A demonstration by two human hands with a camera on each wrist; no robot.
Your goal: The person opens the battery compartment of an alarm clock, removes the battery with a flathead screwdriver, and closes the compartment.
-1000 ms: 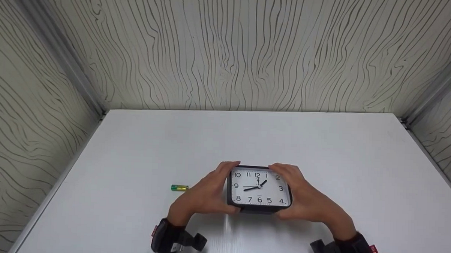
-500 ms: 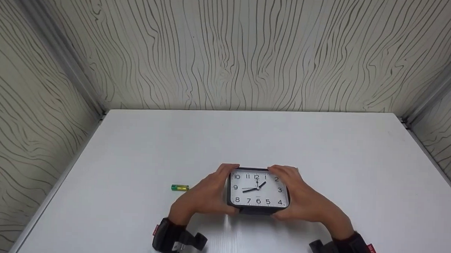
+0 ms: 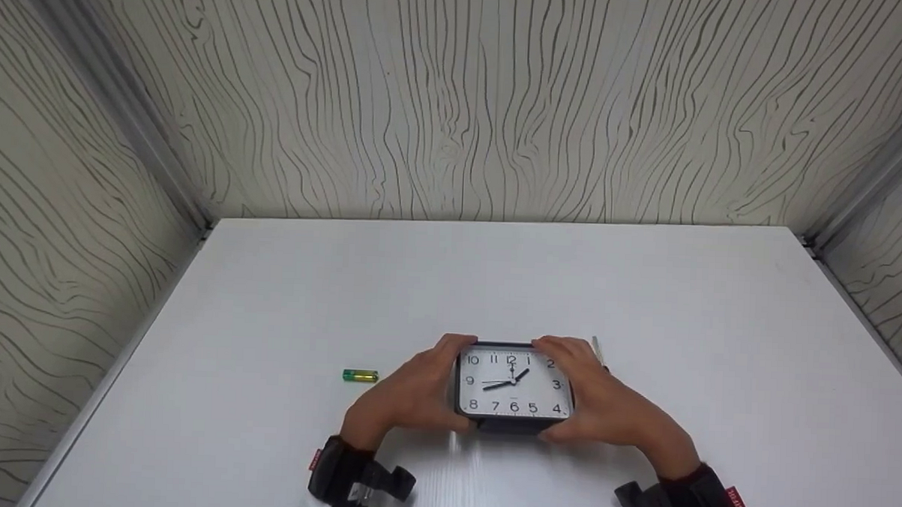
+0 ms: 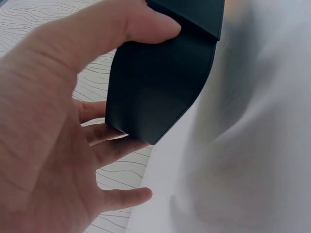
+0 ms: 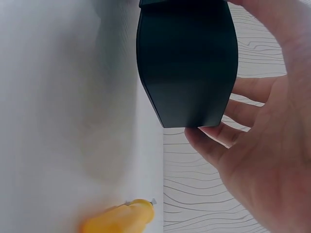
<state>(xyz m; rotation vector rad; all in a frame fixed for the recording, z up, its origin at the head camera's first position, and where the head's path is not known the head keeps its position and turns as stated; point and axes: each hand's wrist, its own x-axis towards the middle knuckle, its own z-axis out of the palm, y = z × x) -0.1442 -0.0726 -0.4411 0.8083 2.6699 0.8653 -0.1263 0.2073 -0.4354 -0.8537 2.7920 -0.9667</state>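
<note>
Both hands grip a black desk clock with a white face and black numerals, its dial turned up toward the head camera. My left hand holds its left end, fingers at the top edge and thumb at the lower edge. At the other end my right hand grips it the same way. The clock's plain dark side panel fills the middle of the left wrist view. In the right wrist view the opposite side panel shows, with fingers behind and under it.
A green and yellow battery lies on the white table left of the clock. Behind the right hand a thin pale rod sticks out. A blurred yellow object lies low in the right wrist view. Patterned walls surround the table.
The clock and both hands have moved slightly down in the head view, and the clock's right end and right hand slightly left. The thin rod behind the right hand has come into view.
</note>
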